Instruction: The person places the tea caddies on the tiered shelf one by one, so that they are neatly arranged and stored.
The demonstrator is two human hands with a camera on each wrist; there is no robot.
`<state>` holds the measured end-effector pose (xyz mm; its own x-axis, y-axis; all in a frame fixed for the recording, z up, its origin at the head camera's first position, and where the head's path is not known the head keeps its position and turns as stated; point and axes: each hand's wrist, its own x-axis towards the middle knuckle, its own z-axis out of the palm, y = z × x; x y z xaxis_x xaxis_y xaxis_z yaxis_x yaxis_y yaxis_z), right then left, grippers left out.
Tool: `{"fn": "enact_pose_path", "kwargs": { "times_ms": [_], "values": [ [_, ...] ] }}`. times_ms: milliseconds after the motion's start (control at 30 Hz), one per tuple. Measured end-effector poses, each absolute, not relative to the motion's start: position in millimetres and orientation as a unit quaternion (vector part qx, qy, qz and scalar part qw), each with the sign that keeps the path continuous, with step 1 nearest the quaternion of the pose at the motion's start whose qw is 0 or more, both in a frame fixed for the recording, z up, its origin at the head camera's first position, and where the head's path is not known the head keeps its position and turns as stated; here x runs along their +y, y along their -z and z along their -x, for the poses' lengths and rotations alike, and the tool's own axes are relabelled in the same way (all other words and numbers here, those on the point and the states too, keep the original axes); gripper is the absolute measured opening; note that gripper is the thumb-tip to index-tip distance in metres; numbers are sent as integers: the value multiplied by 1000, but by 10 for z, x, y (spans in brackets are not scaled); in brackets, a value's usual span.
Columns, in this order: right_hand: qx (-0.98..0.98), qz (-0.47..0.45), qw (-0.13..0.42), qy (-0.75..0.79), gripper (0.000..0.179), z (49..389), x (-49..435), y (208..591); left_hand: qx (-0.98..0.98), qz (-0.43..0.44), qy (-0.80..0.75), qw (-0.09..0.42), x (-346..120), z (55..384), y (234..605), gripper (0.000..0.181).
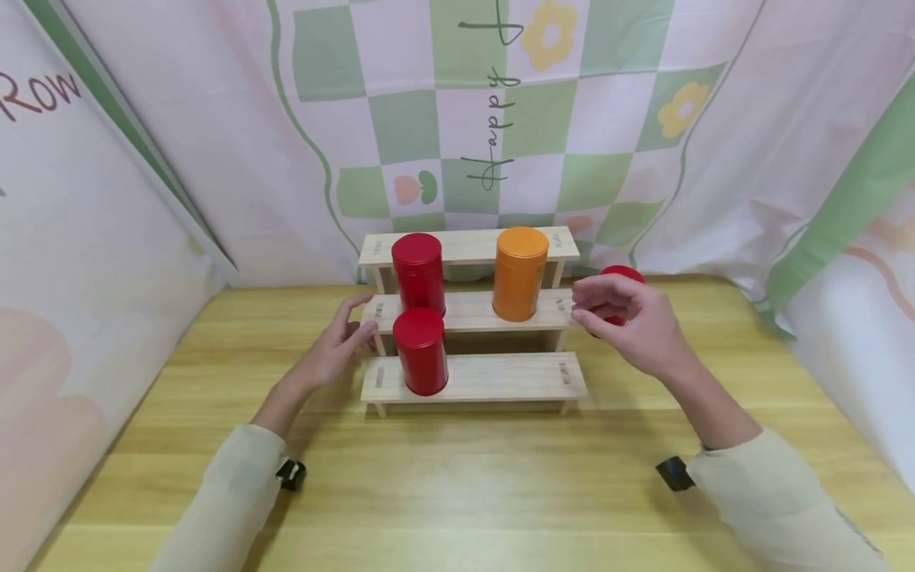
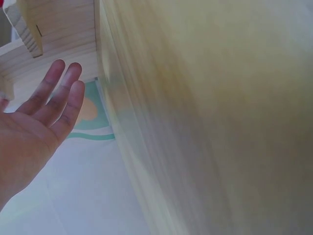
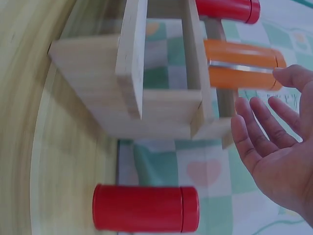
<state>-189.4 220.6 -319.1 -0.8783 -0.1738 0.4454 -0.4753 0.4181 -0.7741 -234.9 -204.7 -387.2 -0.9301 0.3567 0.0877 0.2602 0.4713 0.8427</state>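
Observation:
A three-step wooden shelf point(image 1: 500, 377) stands on the table. On its middle step are a red canister point(image 1: 419, 274) at the left and an orange canister point(image 1: 520, 274) at the right. Another red canister point(image 1: 422, 353) stands upright on the lowest step, towards the left. My left hand point(image 1: 325, 353) is at the shelf's left end, fingers loosely bent; whether it touches the wood I cannot tell. Beside the right end, my right hand point(image 1: 636, 322) holds nothing, its fingers apart in the right wrist view. Partly hidden behind it, a further red canister point(image 3: 144, 208) stands on the table.
The wooden table point(image 1: 457, 485) runs up to a curtain point(image 1: 400, 119) with green checks and flowers right behind the shelf. White fabric point(image 1: 93, 262) borders the left side, and more fabric hangs on the right. A black strap end point(image 1: 675, 473) sticks out from the right sleeve.

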Motion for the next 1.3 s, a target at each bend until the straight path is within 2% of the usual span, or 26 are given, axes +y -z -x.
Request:
{"fn": "enact_pose_path", "kwargs": {
  "times_ms": [533,1300],
  "values": [
    [-880,-90,187,-428,31,2058,2550,3264,861,-176,-474,52,-2051,2347,3881,53],
    [-901,-13,168,-399,48,2292,2845,3346,862,-175,-473,54,-2046,2331,3850,52]
  ]
}}
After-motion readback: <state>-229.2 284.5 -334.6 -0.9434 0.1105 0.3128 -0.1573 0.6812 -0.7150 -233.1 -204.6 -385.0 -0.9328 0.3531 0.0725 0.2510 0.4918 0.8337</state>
